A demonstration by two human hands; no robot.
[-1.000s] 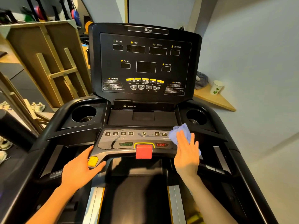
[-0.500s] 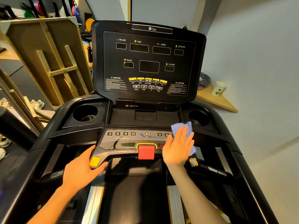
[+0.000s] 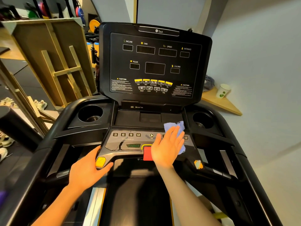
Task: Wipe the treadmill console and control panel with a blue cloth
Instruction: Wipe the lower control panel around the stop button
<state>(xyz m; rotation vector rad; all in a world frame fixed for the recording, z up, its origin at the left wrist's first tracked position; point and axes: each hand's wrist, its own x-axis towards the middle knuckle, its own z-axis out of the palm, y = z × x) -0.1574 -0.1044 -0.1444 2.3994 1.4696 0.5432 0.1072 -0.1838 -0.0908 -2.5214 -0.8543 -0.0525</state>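
1. Right hand (image 3: 167,145): flat, fingers straight and spread, pressing the blue cloth (image 3: 175,128) onto the right half of the grey control panel (image 3: 120,142).
2. Cloth pokes out past the fingertips on the far side and at the hand's right edge.
3. Hand covers part of the red stop key (image 3: 147,154).
4. Left hand (image 3: 86,171): relaxed, resting on the panel's near-left corner, thumb beside the yellow button (image 3: 100,161).
5. Upright console (image 3: 154,62) dark, on the far side.

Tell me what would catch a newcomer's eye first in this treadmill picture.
Probably the right hand, flat on the blue cloth over the right half of the grey control panel, next to the red stop key. Above stands the dark console, and the left hand rests by a yellow button.
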